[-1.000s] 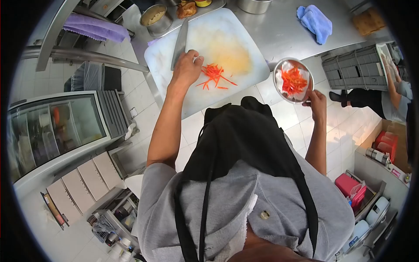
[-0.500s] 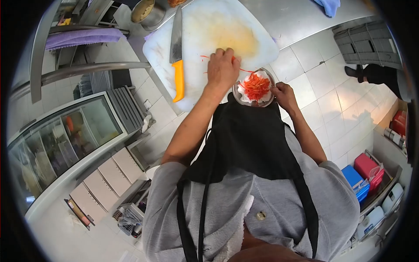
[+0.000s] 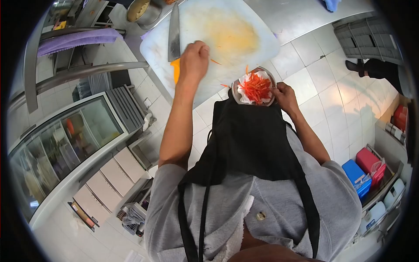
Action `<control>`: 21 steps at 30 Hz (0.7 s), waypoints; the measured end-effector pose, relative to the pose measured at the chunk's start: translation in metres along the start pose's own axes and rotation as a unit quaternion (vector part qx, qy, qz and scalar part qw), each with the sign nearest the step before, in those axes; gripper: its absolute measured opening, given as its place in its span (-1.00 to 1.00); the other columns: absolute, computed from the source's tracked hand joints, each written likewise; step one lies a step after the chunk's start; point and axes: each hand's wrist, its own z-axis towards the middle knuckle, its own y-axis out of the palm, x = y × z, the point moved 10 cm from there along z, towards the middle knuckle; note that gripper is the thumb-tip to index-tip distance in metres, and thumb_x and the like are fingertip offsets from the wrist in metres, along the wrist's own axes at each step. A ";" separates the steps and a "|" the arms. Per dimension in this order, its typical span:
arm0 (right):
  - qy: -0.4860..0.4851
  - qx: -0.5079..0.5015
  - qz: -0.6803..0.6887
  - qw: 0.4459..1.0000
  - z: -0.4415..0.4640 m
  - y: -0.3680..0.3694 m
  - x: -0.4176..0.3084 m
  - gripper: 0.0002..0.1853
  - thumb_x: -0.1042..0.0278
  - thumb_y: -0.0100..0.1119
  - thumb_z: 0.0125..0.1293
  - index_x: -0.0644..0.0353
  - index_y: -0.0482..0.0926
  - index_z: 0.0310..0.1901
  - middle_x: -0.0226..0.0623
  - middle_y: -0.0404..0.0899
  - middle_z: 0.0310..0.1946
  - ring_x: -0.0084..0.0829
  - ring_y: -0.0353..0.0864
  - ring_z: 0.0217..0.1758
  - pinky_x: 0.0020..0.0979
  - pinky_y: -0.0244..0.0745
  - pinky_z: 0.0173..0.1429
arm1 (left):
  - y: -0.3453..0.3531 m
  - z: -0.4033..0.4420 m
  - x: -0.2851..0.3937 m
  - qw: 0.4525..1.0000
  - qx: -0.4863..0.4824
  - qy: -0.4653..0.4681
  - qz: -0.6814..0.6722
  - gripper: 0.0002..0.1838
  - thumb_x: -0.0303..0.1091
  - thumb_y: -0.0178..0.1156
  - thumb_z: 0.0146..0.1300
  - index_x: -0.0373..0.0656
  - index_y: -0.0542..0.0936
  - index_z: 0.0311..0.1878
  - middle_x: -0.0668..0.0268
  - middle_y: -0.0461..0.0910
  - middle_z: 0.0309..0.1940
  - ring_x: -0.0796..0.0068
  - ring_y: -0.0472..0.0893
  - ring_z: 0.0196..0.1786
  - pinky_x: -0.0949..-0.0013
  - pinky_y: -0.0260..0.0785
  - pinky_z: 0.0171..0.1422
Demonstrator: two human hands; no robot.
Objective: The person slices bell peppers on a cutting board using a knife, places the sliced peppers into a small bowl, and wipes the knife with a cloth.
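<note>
My right hand grips the rim of a round bowl just off the near right edge of the cutting board. Inside the bowl, thin orange-red shreds, like carrot, lie heaped on a white lining. My left hand is over the white cutting board, its fingers curled in; whatever they pinch, if anything, is hidden. Right beside that hand lies a large knife, its yellow handle partly covered by the hand and wrist. A loose shred is on the board and another sits near the bowl's left rim.
A metal pot with pale pieces stands behind the board's left corner. The steel counter carries a blue cloth at the far right. A metal rail runs at left. Another person's leg shows at right.
My left hand has moved left and away from the bowl, towards the knife handle. My right hand stays on the bowl, and a few shreds now stick out past its rim.
</note>
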 end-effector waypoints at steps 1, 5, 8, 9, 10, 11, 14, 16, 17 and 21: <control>0.006 0.002 0.012 1.000 0.000 0.001 0.000 -0.73 0.27 0.28 0.35 0.38 0.62 -0.30 -0.24 0.61 -0.49 -0.47 0.54 -0.40 -0.34 0.49 -0.27 | -0.002 0.004 -0.011 1.000 0.002 -0.010 0.028 -0.83 -0.34 0.17 0.41 -0.22 0.66 -0.13 0.07 0.67 -0.23 0.04 0.65 -0.17 0.13 0.49 -0.03; -0.010 0.003 0.019 1.000 0.000 0.002 0.001 -0.74 0.28 0.25 0.39 0.34 0.61 -0.33 -0.41 0.54 -0.53 -0.58 0.46 -0.43 -0.42 0.41 -0.33 | 0.047 -0.019 0.010 0.994 -0.035 0.072 0.071 -0.88 -0.40 0.15 0.39 -0.21 0.63 -0.15 0.02 0.65 -0.18 -0.07 0.61 -0.07 0.01 0.46 0.05; 0.001 -0.006 0.038 0.999 0.001 0.004 0.001 -0.74 0.28 0.25 0.39 0.34 0.61 -0.32 -0.42 0.54 -0.52 -0.59 0.47 -0.43 -0.42 0.42 -0.33 | 0.085 -0.081 0.064 0.977 -0.189 0.073 -0.067 -0.86 -0.36 0.20 0.39 -0.21 0.65 -0.12 0.04 0.65 -0.18 -0.01 0.63 -0.05 0.11 0.47 0.10; 0.009 -0.011 0.048 0.999 0.002 0.006 0.004 -0.75 0.28 0.25 0.40 0.33 0.61 -0.32 -0.42 0.55 -0.52 -0.59 0.47 -0.44 -0.43 0.42 -0.34 | 0.082 -0.094 0.083 0.957 -0.243 0.055 -0.147 -0.84 -0.33 0.22 0.40 -0.21 0.65 -0.10 0.05 0.65 -0.18 0.02 0.64 -0.04 0.15 0.48 0.11; 0.018 -0.016 0.058 0.998 0.002 0.006 0.007 -0.75 0.28 0.24 0.40 0.33 0.61 -0.32 -0.41 0.55 -0.51 -0.59 0.48 -0.44 -0.43 0.43 -0.34 | 0.072 -0.096 0.075 0.956 -0.213 0.004 -0.202 -0.85 -0.42 0.20 0.38 -0.24 0.65 -0.07 0.01 0.67 -0.13 0.01 0.65 0.02 0.14 0.49 0.18; 0.015 -0.016 0.046 0.999 0.001 0.005 0.008 -0.76 0.29 0.25 0.39 0.34 0.62 -0.31 -0.38 0.57 -0.50 -0.58 0.51 -0.44 -0.42 0.45 -0.34 | 0.068 -0.094 0.040 0.954 -0.176 -0.068 -0.234 -0.84 -0.44 0.24 0.38 -0.24 0.66 -0.04 0.04 0.68 -0.11 0.10 0.68 0.00 0.19 0.51 0.15; 0.015 -0.018 0.040 0.999 0.002 0.006 0.010 -0.76 0.30 0.27 0.37 0.36 0.64 -0.28 -0.30 0.62 -0.49 -0.54 0.55 -0.44 -0.40 0.50 -0.34 | 0.009 -0.078 -0.008 0.988 -0.090 -0.107 -0.073 -0.89 -0.47 0.16 0.41 -0.28 0.62 -0.11 -0.03 0.66 -0.16 -0.01 0.66 -0.09 0.10 0.52 0.04; 0.027 -0.019 0.076 0.997 0.002 0.012 0.012 -0.76 0.31 0.27 0.38 0.36 0.64 -0.29 -0.30 0.61 -0.50 -0.54 0.56 -0.46 -0.40 0.50 -0.37 | 0.018 -0.087 -0.011 0.991 -0.105 -0.080 0.000 -0.86 -0.43 0.17 0.43 -0.27 0.63 -0.07 -0.02 0.67 -0.12 0.01 0.67 -0.07 0.14 0.52 0.07; 0.023 -0.027 0.073 0.997 0.003 0.015 0.010 -0.76 0.31 0.26 0.38 0.36 0.64 -0.30 -0.30 0.62 -0.50 -0.54 0.57 -0.46 -0.40 0.51 -0.38 | 0.035 -0.097 0.001 0.993 -0.108 -0.048 0.006 -0.82 -0.39 0.19 0.44 -0.25 0.65 0.00 0.02 0.69 -0.08 0.09 0.69 -0.05 0.22 0.54 0.10; 0.007 -0.043 0.050 0.998 0.002 0.014 -0.008 -0.75 0.30 0.25 0.40 0.33 0.61 -0.35 -0.36 0.57 -0.53 -0.56 0.54 -0.47 -0.41 0.50 -0.38 | 0.064 -0.098 0.053 0.958 -0.205 -0.044 -0.194 -0.82 -0.45 0.14 0.41 -0.25 0.68 -0.05 -0.11 0.65 -0.13 -0.13 0.64 0.00 0.10 0.50 0.14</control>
